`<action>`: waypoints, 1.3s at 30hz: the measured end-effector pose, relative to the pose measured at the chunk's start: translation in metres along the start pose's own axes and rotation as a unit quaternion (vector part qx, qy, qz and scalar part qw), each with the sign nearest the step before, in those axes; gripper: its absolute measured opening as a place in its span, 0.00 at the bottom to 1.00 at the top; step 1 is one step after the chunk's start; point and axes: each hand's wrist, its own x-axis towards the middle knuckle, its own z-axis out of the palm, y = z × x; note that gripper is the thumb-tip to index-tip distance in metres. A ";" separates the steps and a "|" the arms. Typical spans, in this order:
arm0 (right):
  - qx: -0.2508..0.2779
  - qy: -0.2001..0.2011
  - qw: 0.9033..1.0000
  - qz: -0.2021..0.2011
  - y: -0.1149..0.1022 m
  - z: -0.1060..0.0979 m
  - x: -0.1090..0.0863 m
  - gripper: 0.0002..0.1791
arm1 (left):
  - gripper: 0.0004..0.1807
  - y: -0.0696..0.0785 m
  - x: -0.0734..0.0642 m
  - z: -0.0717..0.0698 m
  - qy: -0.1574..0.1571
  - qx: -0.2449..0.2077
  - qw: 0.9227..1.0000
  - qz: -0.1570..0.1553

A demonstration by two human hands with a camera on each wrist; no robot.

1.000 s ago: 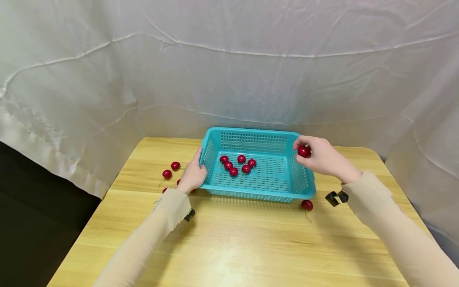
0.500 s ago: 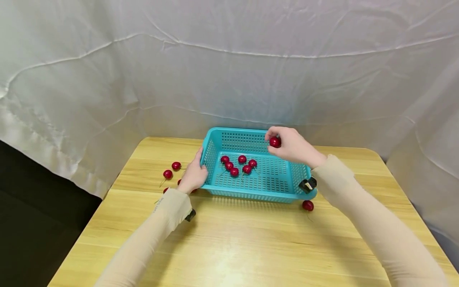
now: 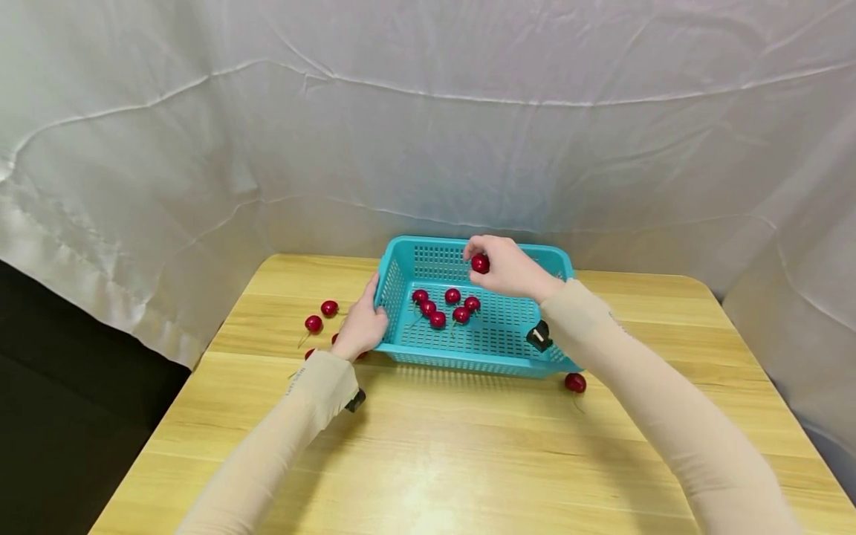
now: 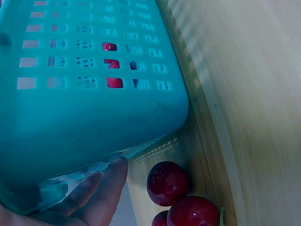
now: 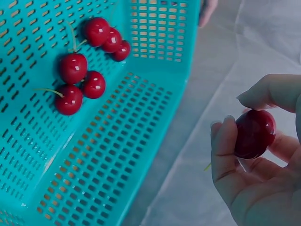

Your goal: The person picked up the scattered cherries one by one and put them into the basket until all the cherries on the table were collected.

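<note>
A blue plastic basket with slotted walls stands toward the back of the table. My left hand grips its left side at the rim; in the left wrist view, fingers show against the basket's edge. Above the basket's back part, my right hand pinches a red cherry between thumb and fingers. The right wrist view shows this cherry closely, with a bit of green stem below it. Several cherries with stems lie on the basket floor, left of its middle.
Left of the basket, several loose cherries lie on the wooden table, some partly hidden by the left hand. Another cherry sits by the basket's front right corner. A pale cloth hangs behind the table.
My right hand has moved left with its cherry, from the basket's right edge to over its back middle. The left hand and the basket have stayed in place.
</note>
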 end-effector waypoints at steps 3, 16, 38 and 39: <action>-0.009 -0.007 1.000 -0.004 0.002 0.008 0.006 0.13 | 0.39 0.000 -0.001 0.000 -0.002 -0.001 1.000 -0.002; -0.061 -0.059 0.996 0.017 0.023 0.043 0.031 0.14 | 0.39 -0.004 0.000 0.000 0.003 -0.002 1.000 0.001; -0.065 -0.136 0.988 0.040 0.038 0.081 0.040 0.16 | 0.40 -0.002 0.000 0.001 0.004 0.003 1.000 -0.007; -0.065 -0.138 0.987 0.042 0.038 0.082 0.040 0.17 | 0.40 -0.002 0.000 0.001 0.004 0.004 1.000 -0.007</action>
